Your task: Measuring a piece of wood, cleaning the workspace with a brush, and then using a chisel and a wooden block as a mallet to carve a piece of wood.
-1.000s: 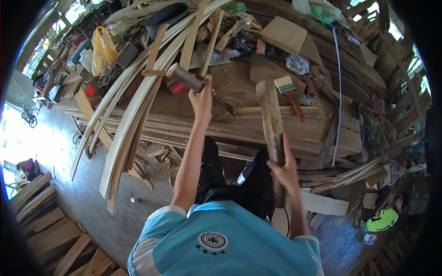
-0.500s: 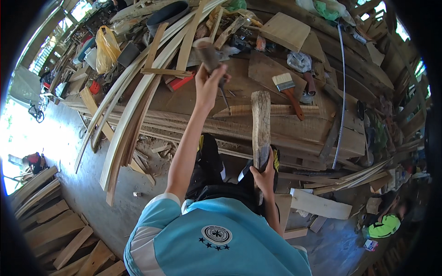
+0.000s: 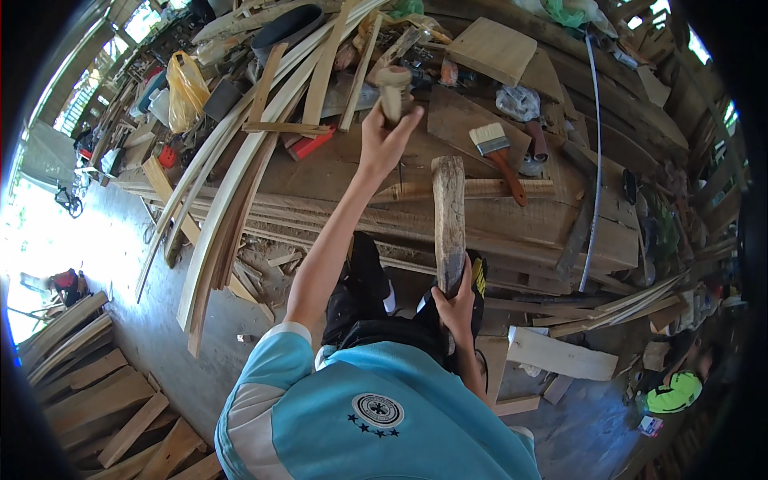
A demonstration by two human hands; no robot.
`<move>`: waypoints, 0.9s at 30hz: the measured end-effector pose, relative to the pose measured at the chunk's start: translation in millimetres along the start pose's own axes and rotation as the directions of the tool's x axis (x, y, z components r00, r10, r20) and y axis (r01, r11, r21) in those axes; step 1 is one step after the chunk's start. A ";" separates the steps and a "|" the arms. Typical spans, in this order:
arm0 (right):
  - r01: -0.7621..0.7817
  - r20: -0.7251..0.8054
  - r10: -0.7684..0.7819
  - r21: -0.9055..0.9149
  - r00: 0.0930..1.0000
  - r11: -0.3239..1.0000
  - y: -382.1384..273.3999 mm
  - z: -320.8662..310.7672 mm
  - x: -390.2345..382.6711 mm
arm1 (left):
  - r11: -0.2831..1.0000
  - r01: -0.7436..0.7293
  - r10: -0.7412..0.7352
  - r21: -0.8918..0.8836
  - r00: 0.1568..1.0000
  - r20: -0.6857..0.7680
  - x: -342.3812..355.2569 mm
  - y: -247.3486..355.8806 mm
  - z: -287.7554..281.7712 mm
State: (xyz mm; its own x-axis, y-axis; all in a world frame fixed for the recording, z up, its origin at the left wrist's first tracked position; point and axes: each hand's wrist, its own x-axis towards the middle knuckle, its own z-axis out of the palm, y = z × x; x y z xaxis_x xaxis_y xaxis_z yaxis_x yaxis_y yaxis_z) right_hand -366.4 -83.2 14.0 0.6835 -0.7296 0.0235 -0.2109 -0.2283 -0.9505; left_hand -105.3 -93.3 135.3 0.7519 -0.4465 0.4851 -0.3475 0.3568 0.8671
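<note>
Chisel (image 3: 394,98) first: from my seat at the far end of the feed, I've got it above the desk (image 3: 320,174), handle up, with its thin dark shaft pointing down at a narrow strip of wood (image 3: 500,189). Can't tell from here if the tip actually touches the wood. The left hand (image 3: 387,138) has its fingers wrapped around the handle, so that grip is narrow. The right hand (image 3: 456,307) has its fingers closed around the lower part of a rough wooden club (image 3: 450,204), which points away from the body and hides a bit of the strip from my angle. Chisel and club are apart.

Near the strip's right end there's a paintbrush (image 3: 498,156) lying with its handle tip over the wood. Off to the left I see a red object (image 3: 310,144) beside long pale slats (image 3: 240,172) that hang over the desk's front edge.
</note>
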 end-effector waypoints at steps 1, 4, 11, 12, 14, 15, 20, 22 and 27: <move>0.038 -0.014 -0.038 -0.012 0.999 0.999 0.5 0.1 0.6 | 0.993 -0.035 0.031 0.109 0.999 0.036 0.6 -3.8 0.9; 0.106 -0.036 -0.107 -0.034 0.994 0.994 1.2 -0.2 1.6 | 0.953 -0.186 0.164 0.240 0.980 0.109 2.9 -4.1 6.4; 0.077 -0.031 -0.078 -0.030 0.996 0.997 -0.1 -1.1 0.5 | 0.996 0.059 -0.070 0.063 0.981 0.182 10.4 -6.7 20.7; 0.077 -0.032 -0.078 -0.030 0.996 0.997 0.6 -0.8 0.9 | 0.997 0.004 -0.020 0.078 0.979 0.203 12.0 -9.1 21.7; 0.136 -0.042 -0.137 -0.031 0.990 0.990 4.6 0.5 1.0 | 0.995 -0.043 0.023 0.094 0.979 0.204 13.6 -11.9 23.4; 0.133 -0.043 -0.135 -0.031 0.990 0.991 6.9 0.7 0.4 | 0.990 -0.088 0.064 0.111 0.977 0.205 13.3 -12.6 24.5; 0.067 -0.022 -0.067 -0.011 0.998 0.998 3.6 -0.7 0.6 | 0.995 -0.028 0.010 0.099 0.984 0.176 11.3 -9.8 22.0; 0.029 0.004 -0.029 0.027 1.000 0.999 0.5 -1.5 0.9 | 0.995 -0.036 0.021 0.097 0.987 0.157 10.7 -9.2 21.6; 0.127 -0.001 -0.127 0.008 0.992 0.992 6.6 -3.4 5.8 | 0.997 -0.028 0.015 0.071 0.982 0.189 12.8 -14.9 23.2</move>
State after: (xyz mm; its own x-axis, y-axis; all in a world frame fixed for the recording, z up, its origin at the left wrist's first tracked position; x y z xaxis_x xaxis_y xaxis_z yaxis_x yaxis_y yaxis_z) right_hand -366.2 -91.1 8.9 0.7041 -0.6952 0.1447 -0.1168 -0.3144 -0.9421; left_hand -103.5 -123.3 131.3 0.6271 -0.5885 0.5103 -0.4075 0.3105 0.8588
